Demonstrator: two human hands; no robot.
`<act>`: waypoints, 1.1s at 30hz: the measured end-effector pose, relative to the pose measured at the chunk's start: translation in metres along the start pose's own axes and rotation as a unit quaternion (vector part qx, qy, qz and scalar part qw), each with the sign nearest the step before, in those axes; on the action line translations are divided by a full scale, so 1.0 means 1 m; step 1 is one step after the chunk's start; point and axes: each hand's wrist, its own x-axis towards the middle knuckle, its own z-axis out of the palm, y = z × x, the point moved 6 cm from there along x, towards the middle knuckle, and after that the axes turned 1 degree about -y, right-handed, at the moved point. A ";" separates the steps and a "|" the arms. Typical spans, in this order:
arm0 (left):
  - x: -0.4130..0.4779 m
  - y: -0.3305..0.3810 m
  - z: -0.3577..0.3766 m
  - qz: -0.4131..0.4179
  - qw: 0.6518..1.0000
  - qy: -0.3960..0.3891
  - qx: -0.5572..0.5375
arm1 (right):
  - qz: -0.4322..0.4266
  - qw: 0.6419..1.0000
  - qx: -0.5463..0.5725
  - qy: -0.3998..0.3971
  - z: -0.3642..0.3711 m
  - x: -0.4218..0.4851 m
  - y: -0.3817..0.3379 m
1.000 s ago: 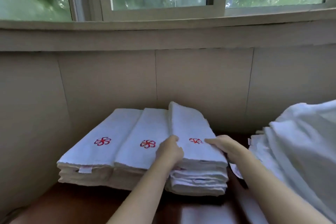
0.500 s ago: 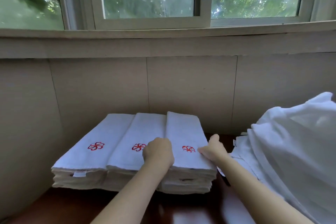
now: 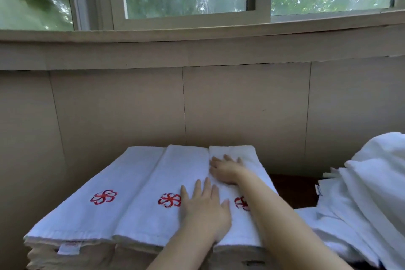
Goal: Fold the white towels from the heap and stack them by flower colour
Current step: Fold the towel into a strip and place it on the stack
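Three stacks of folded white towels are seen side by side against the wall, edges touching, each topped with a red flower. On the left stack the red flower lies fully exposed and nothing touches it. The middle stack carries its own red flower, just beside which the left hand is laid flat, palm down, fingers spread and extended, gripping nothing, across the seam onto the right stack. The right hand is pressed flat farther back on that stack's top towel, open and holding nothing, while its forearm half covers the third red flower. The step in hand is judged to be the smoothing and squaring of the top towel. It would be done well by stroking outward from the centre with flat palms, so that trapped air is pushed out and the edges are brought flush with the layers beneath, without the neighbouring stack being shifted. The unfolded heap of white towels is bunched at the far right, apart from the stacks, with the dark bench showing between. No containers are visible; the towels are held only by the bench.
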 end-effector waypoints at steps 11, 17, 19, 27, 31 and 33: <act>-0.065 0.000 -0.014 0.050 0.996 -0.063 0.040 | -0.094 0.995 0.026 0.006 0.007 -0.122 -0.054; -0.144 -0.004 -0.022 0.059 0.996 -0.055 0.024 | -0.131 0.986 0.096 0.047 0.019 -0.251 -0.063; -0.162 0.006 -0.029 0.036 0.999 -0.031 0.024 | -0.120 0.985 0.123 0.002 0.033 -0.295 -0.044; -0.189 0.146 -0.051 0.127 0.984 0.073 -0.104 | 0.200 0.978 0.000 0.066 0.020 -0.456 0.184; -0.215 0.249 -0.021 0.259 0.955 0.021 -0.146 | 0.284 0.952 0.048 0.104 0.068 -0.525 0.222; -0.239 0.293 -0.002 0.329 0.937 0.008 -0.116 | 0.261 0.940 0.096 0.198 0.080 -0.544 0.213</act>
